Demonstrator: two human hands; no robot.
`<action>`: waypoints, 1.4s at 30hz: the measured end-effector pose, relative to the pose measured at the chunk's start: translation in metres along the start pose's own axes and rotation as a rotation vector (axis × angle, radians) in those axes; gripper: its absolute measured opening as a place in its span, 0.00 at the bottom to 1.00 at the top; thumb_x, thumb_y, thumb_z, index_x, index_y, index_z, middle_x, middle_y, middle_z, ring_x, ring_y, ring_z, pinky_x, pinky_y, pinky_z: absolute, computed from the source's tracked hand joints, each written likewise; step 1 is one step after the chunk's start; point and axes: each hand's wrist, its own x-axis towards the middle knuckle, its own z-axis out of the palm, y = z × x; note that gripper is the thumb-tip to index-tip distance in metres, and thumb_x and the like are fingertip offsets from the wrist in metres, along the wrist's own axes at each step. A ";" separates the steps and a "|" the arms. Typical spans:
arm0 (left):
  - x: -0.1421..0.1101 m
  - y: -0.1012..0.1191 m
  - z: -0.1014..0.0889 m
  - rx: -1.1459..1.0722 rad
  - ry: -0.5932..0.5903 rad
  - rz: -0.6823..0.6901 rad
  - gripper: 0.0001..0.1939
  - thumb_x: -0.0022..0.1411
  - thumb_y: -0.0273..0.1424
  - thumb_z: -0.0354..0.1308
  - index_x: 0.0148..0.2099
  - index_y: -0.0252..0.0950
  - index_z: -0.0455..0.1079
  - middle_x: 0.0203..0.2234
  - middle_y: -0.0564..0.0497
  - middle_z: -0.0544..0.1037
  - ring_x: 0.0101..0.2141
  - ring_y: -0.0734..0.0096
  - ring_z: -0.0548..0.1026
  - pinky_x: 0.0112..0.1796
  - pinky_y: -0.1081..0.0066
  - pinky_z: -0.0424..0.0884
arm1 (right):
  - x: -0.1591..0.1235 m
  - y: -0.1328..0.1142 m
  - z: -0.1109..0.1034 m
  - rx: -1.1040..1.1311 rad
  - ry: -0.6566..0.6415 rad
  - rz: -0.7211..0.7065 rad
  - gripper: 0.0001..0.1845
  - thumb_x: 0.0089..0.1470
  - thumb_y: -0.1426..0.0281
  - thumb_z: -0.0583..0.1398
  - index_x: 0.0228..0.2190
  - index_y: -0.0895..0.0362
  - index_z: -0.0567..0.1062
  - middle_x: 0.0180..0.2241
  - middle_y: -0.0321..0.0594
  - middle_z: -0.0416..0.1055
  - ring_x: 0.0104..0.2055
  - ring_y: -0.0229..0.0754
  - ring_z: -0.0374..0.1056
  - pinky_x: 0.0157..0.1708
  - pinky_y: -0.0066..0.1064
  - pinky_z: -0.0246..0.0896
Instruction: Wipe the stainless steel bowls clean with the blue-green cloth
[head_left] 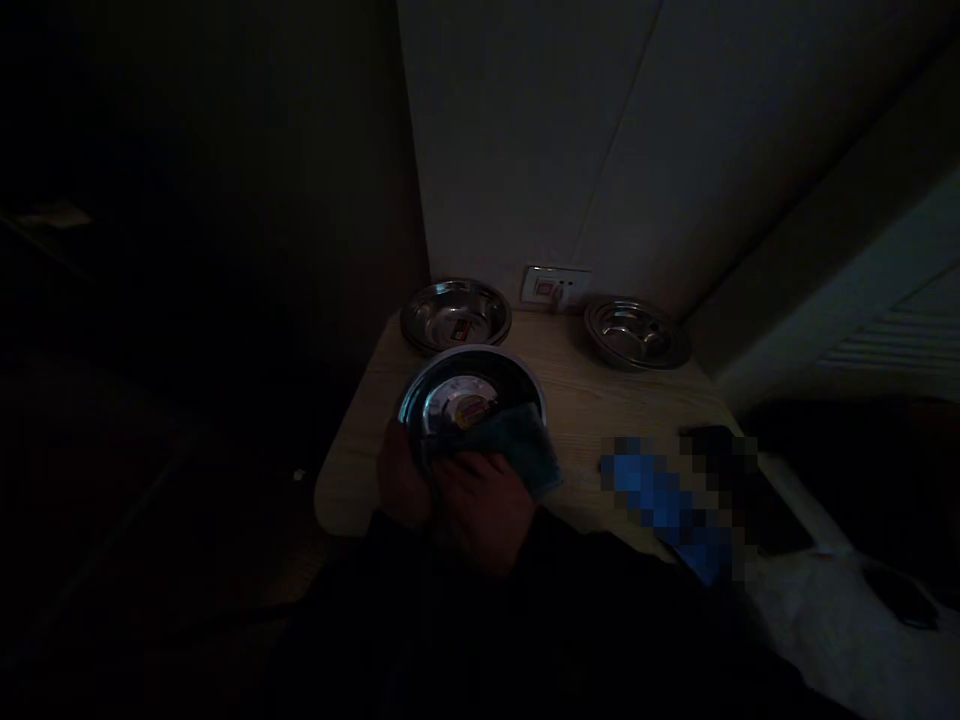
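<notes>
We log the table (pixel 577 395) first, the largest item bearing the work: pale, wood-grained top, rounded near-left corner, set against a smooth light-toned wall panel (pixel 525 140). Light is dim throughout.

Clock positions are taken from the centre of the metal basin (pixel 439 385), which lies on the near-left part of the tabletop. The basin is round, with a shiny rim, a dark reflective inner wall and a brighter floor showing bluish glints. We hold it at its near side. Stack of metal bowls (pixel 425 310) at 12 o'clock, just beyond the basin: rims nested, interior polished. Nested metal dishes (pixel 600 340) at 2 o'clock, well apart, near the wall, with concentric bright rims.

Blue item (pixel 645 490) at 4 o'clock, pixelated; identity cannot be told. A dark, flat item (pixel 772 515) lies past it, partly pixelated. Green-blue cloth (pixel 525 450) at 4 o'clock, soft and creased, overlapping the basin's rim and hanging past it.

Our right hand (pixel 487 510), at 6 o'clock, grips the cloth with bent fingers. Our left hand (pixel 403 482), at 8 o'clock, is closed on the basin's rim; its fingertips are obscured.

Switch-and-socket plate (pixel 532 283) at 1 o'clock: pale, rectangular, mounted on the wall.

Labels: a round, yellow-and-red sticker (pixel 472 411) on the basin's floor; a dark-and-red label (pixel 461 330) inside the stack. We cannot read the writing on either.
</notes>
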 end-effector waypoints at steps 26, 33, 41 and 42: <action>0.014 0.012 0.003 -0.285 -0.218 -0.050 0.26 0.63 0.47 0.40 0.39 0.33 0.73 0.35 0.47 0.79 0.39 0.63 0.75 0.42 0.65 0.69 | -0.038 0.047 -0.021 -0.224 0.069 -0.238 0.16 0.61 0.76 0.50 0.49 0.59 0.69 0.46 0.45 0.74 0.46 0.45 0.66 0.46 0.42 0.57; 0.003 -0.007 -0.005 -0.267 -0.227 -0.008 0.27 0.58 0.46 0.51 0.54 0.35 0.66 0.52 0.44 0.71 0.52 0.61 0.68 0.53 0.65 0.61 | -0.024 0.028 -0.002 -0.118 0.183 -0.188 0.16 0.61 0.74 0.50 0.49 0.60 0.69 0.45 0.45 0.74 0.45 0.44 0.66 0.43 0.39 0.58; 0.005 -0.016 -0.005 -0.169 -0.155 0.011 0.27 0.63 0.49 0.41 0.49 0.35 0.69 0.47 0.43 0.74 0.50 0.61 0.70 0.53 0.62 0.61 | -0.021 0.022 -0.003 -0.056 0.157 -0.152 0.16 0.61 0.70 0.52 0.49 0.59 0.69 0.48 0.43 0.73 0.46 0.44 0.65 0.44 0.39 0.56; 0.005 -0.015 -0.006 -0.164 -0.138 0.039 0.27 0.63 0.48 0.41 0.50 0.35 0.69 0.48 0.43 0.74 0.51 0.61 0.69 0.54 0.63 0.60 | -0.023 0.025 -0.006 -0.057 0.148 -0.154 0.16 0.61 0.69 0.52 0.49 0.59 0.70 0.47 0.43 0.73 0.46 0.44 0.65 0.45 0.40 0.55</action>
